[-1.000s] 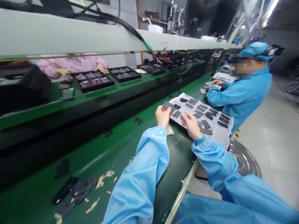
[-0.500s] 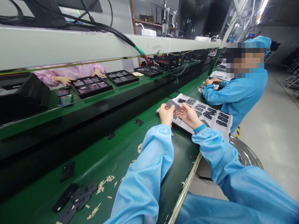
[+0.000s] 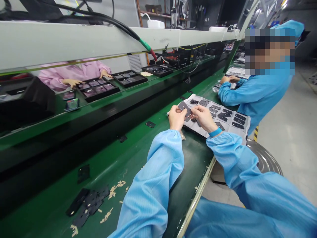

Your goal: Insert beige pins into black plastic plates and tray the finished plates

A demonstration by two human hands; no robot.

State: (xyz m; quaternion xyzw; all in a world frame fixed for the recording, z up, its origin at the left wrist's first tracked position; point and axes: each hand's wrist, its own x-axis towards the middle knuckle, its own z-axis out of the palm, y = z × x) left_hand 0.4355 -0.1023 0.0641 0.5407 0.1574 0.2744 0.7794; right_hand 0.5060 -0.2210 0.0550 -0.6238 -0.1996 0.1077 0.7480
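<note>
In my left hand [image 3: 177, 118] I grip a flat dark plate [image 3: 184, 108] with small holes, thumb across its face. My right hand [image 3: 203, 116] is pinched at the plate's right edge; whatever lies between those fingertips is too small to make out. Both hands are above the near left part of a white-covered tray [image 3: 229, 135], where similar dark plates [image 3: 225, 114] lie in groups. A small bag of tan bits [image 3: 182, 135] sits partly hidden behind my left wrist.
On the green bench [image 3: 138, 148] lie a pile of dark plates [image 3: 90, 203], scattered tan pieces [image 3: 112, 191] and a few single plates [image 3: 150, 124]. A co-worker in blue [image 3: 260, 86] sits at the right. Across the raised shelf, a person in pink [image 3: 74, 74] handles black trays [image 3: 99, 91].
My right hand came leftward to the plate, opened its fingers beside it, then closed into a pinch at its edge. The left hand keeps holding the plate. The view shifted slightly.
</note>
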